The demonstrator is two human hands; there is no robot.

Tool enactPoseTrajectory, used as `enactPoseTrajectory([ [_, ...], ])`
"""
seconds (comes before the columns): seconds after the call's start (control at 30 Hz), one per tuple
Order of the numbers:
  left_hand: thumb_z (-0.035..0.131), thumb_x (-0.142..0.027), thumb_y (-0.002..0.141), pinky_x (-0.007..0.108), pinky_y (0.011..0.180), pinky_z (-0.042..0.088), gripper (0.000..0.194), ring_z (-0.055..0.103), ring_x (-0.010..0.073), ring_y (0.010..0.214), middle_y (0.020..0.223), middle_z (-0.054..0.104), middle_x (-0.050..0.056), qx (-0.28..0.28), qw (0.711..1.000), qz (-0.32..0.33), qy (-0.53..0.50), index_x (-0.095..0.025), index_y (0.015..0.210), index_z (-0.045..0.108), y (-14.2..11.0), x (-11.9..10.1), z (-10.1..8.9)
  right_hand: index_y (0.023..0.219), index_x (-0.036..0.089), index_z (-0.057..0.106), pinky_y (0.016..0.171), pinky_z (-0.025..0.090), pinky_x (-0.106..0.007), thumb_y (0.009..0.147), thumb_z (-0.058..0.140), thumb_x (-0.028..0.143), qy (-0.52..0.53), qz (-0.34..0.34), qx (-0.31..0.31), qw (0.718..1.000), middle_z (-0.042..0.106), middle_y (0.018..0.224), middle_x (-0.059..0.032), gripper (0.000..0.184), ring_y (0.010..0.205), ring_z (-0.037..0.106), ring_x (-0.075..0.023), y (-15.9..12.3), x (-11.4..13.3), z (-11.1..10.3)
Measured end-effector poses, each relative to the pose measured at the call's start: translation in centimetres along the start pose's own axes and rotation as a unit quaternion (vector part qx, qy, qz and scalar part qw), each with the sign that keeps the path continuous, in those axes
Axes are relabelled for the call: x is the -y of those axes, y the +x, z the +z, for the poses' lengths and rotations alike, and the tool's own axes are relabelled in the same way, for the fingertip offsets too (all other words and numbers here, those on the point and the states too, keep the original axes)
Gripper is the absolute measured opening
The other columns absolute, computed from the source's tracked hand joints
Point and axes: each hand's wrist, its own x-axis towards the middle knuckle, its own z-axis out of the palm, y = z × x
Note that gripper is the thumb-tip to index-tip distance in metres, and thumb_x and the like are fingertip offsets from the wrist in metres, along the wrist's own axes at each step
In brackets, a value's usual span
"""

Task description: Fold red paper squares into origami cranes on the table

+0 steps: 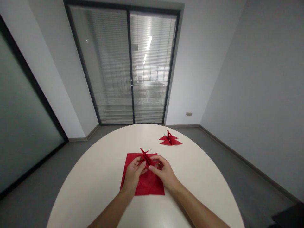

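Between my two hands is a folded red paper piece (pixel 146 156), with narrow points sticking up and away from me. My left hand (pixel 133 172) pinches its left side between thumb and fingers. On the other side, my right hand (pixel 163 171) grips it with the thumb near the middle and the fingers curled behind. The lower part of the folded paper is partly hidden by my fingers. Beneath both hands lies a flat square of red paper (pixel 149 186) on the table.
A finished-looking red origami crane (pixel 169 139) stands toward the far right of the round white table (pixel 95 177). Beyond the table's far edge are glass doors (pixel 133 69) with blinds. A dark object (pixel 289 217) shows at the lower right corner.
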Motion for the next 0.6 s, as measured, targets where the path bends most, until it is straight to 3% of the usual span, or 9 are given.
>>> enactPoseTrajectory([
  [0.17,0.088,-0.036,0.062,0.025,0.069,0.058,0.046,0.071,0.0174,0.079,0.100,0.073,0.008,-0.027,1.000,-0.001,0.003,-0.015,0.099,0.069,-0.1,-0.1,0.1,0.102,0.022,0.068,0.083,0.051,-0.035,0.088,0.067,0.044,0.015,-0.025,-0.026,0.999,0.071,0.097,-0.0057,0.026,0.089,0.064,-0.0215,0.1,0.2,-0.1],
  [0.27,0.089,-0.033,0.060,0.025,0.067,0.058,0.049,0.070,0.0175,0.079,0.101,0.072,0.008,-0.049,0.999,-0.001,0.016,-0.016,0.101,0.069,-0.2,-0.4,0.2,0.098,0.022,0.067,0.084,0.050,-0.034,0.090,0.065,0.046,0.014,-0.025,-0.052,0.998,0.070,0.094,-0.0046,0.026,0.089,0.064,-0.0216,0.1,0.4,-0.1],
  [0.37,0.088,-0.031,0.062,0.029,0.072,0.059,0.054,0.071,0.0224,0.089,0.104,0.072,0.010,-0.057,0.998,0.000,0.035,-0.017,0.110,0.067,-0.2,-0.6,0.2,0.096,0.022,0.064,0.083,0.049,-0.033,0.091,0.062,0.046,0.000,-0.028,-0.038,0.999,0.068,0.096,-0.0047,0.025,0.089,0.062,-0.0211,0.1,0.4,-0.1],
  [0.43,0.086,-0.028,0.064,0.031,0.083,0.058,0.057,0.068,0.0265,0.107,0.120,0.068,0.012,-0.049,0.998,0.023,0.045,-0.019,0.117,0.066,-0.4,-0.6,0.3,0.095,0.022,0.063,0.082,0.049,-0.032,0.093,0.060,0.045,-0.007,-0.031,-0.027,0.999,0.066,0.097,-0.0044,0.024,0.089,0.061,-0.0205,0.0,0.4,-0.1],
  [0.53,0.087,-0.019,0.063,0.033,0.095,0.054,0.081,0.057,0.0287,0.127,0.147,0.051,0.012,-0.018,0.997,0.070,0.032,-0.027,0.136,0.053,-1.0,-0.5,0.5,0.096,0.023,0.060,0.081,0.048,-0.031,0.094,0.058,0.044,-0.002,-0.036,-0.027,0.999,0.064,0.094,-0.0028,0.022,0.085,0.059,-0.0188,-0.1,0.3,-0.1],
  [0.6,0.086,-0.014,0.062,0.035,0.098,0.052,0.108,0.058,0.0275,0.126,0.147,0.050,0.012,0.011,0.996,0.082,0.020,-0.033,0.151,0.029,-1.6,-0.4,0.9,0.098,0.023,0.059,0.080,0.048,-0.030,0.094,0.059,0.045,0.016,-0.035,-0.028,0.999,0.064,0.092,-0.0023,0.022,0.084,0.059,-0.0183,-0.1,0.2,0.1],
])
